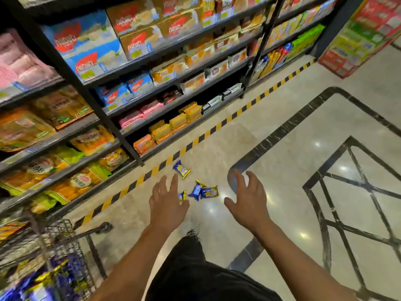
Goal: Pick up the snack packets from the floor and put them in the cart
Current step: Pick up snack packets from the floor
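Reaching: your left hand (pixel 168 203) and right hand (pixel 249 202) hang over the floor (pixel 293 148), fingers spread, holding nothing.
Packets: four blue-and-gold snack packets (pixel 202 191) lie at 12 o'clock between your hands; one is half hidden under your left fingers.
Cart: the cart (pixel 54 253) sits at 8 o'clock, already carrying similar packets.
Risk: glossy wrappers on polished tile may skid away, and the far one (pixel 181 169) is easily missed.

Glossy foil snack packets (pixel 196 189) (crinkled) on polished stone floor (pixel 282 170).
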The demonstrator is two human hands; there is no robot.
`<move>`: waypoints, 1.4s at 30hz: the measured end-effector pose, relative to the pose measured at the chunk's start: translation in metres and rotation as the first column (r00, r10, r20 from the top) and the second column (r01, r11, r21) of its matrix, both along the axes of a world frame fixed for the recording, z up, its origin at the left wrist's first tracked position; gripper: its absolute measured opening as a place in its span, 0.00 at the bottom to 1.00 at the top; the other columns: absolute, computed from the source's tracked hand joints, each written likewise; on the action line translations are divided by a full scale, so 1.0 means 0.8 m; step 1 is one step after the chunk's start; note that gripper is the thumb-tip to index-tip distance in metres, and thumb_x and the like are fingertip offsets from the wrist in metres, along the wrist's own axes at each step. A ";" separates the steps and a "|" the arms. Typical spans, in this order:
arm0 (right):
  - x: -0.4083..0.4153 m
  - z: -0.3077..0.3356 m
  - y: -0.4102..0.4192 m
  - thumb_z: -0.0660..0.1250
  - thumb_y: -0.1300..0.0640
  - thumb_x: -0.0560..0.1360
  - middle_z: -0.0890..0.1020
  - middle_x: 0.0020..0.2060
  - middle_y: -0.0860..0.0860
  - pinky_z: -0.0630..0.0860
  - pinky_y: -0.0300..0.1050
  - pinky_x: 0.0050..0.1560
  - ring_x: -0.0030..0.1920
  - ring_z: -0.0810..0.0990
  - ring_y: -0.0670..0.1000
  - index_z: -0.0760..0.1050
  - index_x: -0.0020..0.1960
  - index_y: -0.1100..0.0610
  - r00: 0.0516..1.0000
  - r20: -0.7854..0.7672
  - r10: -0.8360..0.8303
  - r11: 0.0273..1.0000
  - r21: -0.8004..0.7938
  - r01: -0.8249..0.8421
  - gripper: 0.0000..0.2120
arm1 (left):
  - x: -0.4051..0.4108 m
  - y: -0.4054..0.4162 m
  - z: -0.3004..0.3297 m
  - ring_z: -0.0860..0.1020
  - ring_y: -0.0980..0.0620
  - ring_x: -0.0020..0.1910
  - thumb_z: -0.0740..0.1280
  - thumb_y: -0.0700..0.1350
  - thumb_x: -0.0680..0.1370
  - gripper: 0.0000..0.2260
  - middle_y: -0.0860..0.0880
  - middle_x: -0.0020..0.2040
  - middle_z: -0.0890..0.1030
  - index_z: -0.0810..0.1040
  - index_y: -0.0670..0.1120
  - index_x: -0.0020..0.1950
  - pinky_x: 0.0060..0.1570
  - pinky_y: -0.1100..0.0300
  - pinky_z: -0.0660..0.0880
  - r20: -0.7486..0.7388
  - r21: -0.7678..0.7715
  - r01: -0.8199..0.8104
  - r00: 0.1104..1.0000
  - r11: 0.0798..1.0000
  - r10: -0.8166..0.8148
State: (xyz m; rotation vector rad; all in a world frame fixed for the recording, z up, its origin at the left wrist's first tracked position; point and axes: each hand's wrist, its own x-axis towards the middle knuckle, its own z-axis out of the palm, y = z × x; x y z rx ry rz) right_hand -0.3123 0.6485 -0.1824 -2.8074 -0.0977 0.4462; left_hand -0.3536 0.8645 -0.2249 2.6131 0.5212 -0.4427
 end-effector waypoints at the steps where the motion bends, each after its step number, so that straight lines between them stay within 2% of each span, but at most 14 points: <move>1: 0.016 0.001 0.005 0.67 0.43 0.75 0.56 0.77 0.59 0.59 0.57 0.73 0.75 0.57 0.62 0.53 0.79 0.51 1.000 -0.010 0.000 1.000 0.010 0.000 0.39 | 0.011 0.009 -0.005 0.48 0.42 0.79 0.65 0.57 0.79 0.37 0.46 0.81 0.48 0.47 0.55 0.81 0.74 0.44 0.55 -0.011 -0.008 -0.022 1.000 1.000 0.022; 6: 0.092 0.002 0.044 0.69 0.44 0.73 0.54 0.76 0.57 0.60 0.56 0.73 0.75 0.56 0.61 0.51 0.79 0.47 0.999 -0.035 0.023 0.996 0.083 -0.020 0.41 | 0.064 0.039 -0.009 0.51 0.41 0.78 0.67 0.56 0.78 0.39 0.46 0.81 0.50 0.48 0.54 0.82 0.73 0.42 0.57 -0.005 -0.030 -0.103 0.995 0.994 0.103; 10: 0.151 -0.003 0.078 0.68 0.44 0.73 0.55 0.76 0.58 0.60 0.56 0.72 0.74 0.57 0.61 0.52 0.79 0.48 0.992 -0.040 0.116 0.989 0.097 -0.111 0.40 | 0.100 0.047 -0.004 0.51 0.40 0.78 0.69 0.54 0.77 0.38 0.45 0.81 0.52 0.53 0.54 0.81 0.72 0.41 0.57 0.038 -0.011 -0.182 0.983 0.983 0.182; 16: 0.242 -0.032 0.105 0.69 0.46 0.74 0.54 0.76 0.57 0.58 0.58 0.73 0.75 0.55 0.60 0.52 0.79 0.49 0.936 -0.126 0.330 0.936 0.169 -0.307 0.40 | 0.134 0.052 -0.019 0.51 0.41 0.78 0.68 0.55 0.77 0.37 0.45 0.80 0.52 0.52 0.54 0.81 0.73 0.42 0.58 -0.008 0.023 -0.365 0.931 0.931 0.365; 20: 0.315 -0.048 0.118 0.68 0.46 0.75 0.53 0.77 0.57 0.59 0.57 0.72 0.75 0.54 0.60 0.51 0.79 0.49 0.863 -0.155 0.480 0.872 0.192 -0.451 0.39 | 0.154 0.031 -0.021 0.48 0.39 0.79 0.67 0.56 0.78 0.38 0.44 0.81 0.48 0.49 0.54 0.81 0.75 0.41 0.54 -0.088 0.030 -0.528 0.844 0.849 0.528; 24: 0.394 -0.060 0.129 0.69 0.46 0.75 0.54 0.76 0.57 0.59 0.57 0.72 0.75 0.53 0.59 0.52 0.79 0.47 0.783 -0.175 0.597 0.795 0.259 -0.548 0.39 | 0.182 -0.005 -0.016 0.48 0.38 0.79 0.66 0.56 0.78 0.39 0.46 0.81 0.46 0.46 0.57 0.81 0.75 0.39 0.54 -0.094 0.053 -0.719 0.688 0.693 0.720; 27: 0.437 -0.070 0.145 0.69 0.45 0.75 0.54 0.76 0.57 0.57 0.57 0.73 0.76 0.53 0.60 0.51 0.79 0.47 0.687 -0.193 0.700 0.714 0.220 -0.665 0.39 | 0.205 -0.030 -0.008 0.45 0.38 0.79 0.65 0.57 0.78 0.37 0.47 0.81 0.42 0.47 0.57 0.81 0.75 0.39 0.51 -0.096 0.085 -0.795 0.594 0.601 0.799; 31: 0.456 -0.067 0.175 0.68 0.44 0.75 0.52 0.77 0.56 0.55 0.58 0.74 0.76 0.51 0.58 0.50 0.80 0.47 0.554 -0.160 0.817 0.576 0.195 -0.794 0.40 | 0.219 -0.047 0.001 0.46 0.39 0.79 0.65 0.59 0.77 0.38 0.46 0.81 0.42 0.46 0.56 0.81 0.74 0.41 0.54 -0.073 0.161 -0.824 0.538 0.543 0.840; 34: 0.451 -0.074 0.195 0.69 0.44 0.74 0.53 0.77 0.56 0.55 0.59 0.74 0.76 0.52 0.59 0.50 0.79 0.46 0.499 -0.129 0.857 0.515 0.186 -0.837 0.41 | 0.218 -0.046 -0.010 0.46 0.39 0.79 0.64 0.59 0.77 0.39 0.45 0.81 0.44 0.46 0.55 0.81 0.73 0.41 0.55 -0.073 0.164 -0.844 0.506 0.511 0.859; 38: 0.436 -0.110 0.216 0.68 0.44 0.74 0.52 0.77 0.57 0.54 0.58 0.75 0.76 0.52 0.60 0.50 0.79 0.46 0.465 -0.182 0.867 0.490 0.133 -0.862 0.41 | 0.207 -0.028 -0.050 0.47 0.38 0.79 0.62 0.60 0.78 0.38 0.45 0.82 0.45 0.46 0.55 0.82 0.73 0.43 0.56 -0.107 0.142 -0.845 0.505 0.516 0.856; 42: 0.432 -0.168 0.224 0.71 0.44 0.72 0.57 0.76 0.58 0.59 0.61 0.73 0.75 0.57 0.62 0.54 0.79 0.48 0.463 -0.155 0.873 0.480 0.094 -0.872 0.41 | 0.201 -0.009 -0.104 0.46 0.38 0.79 0.63 0.60 0.78 0.38 0.44 0.81 0.43 0.45 0.55 0.81 0.74 0.43 0.54 -0.137 0.140 -0.842 0.505 0.521 0.852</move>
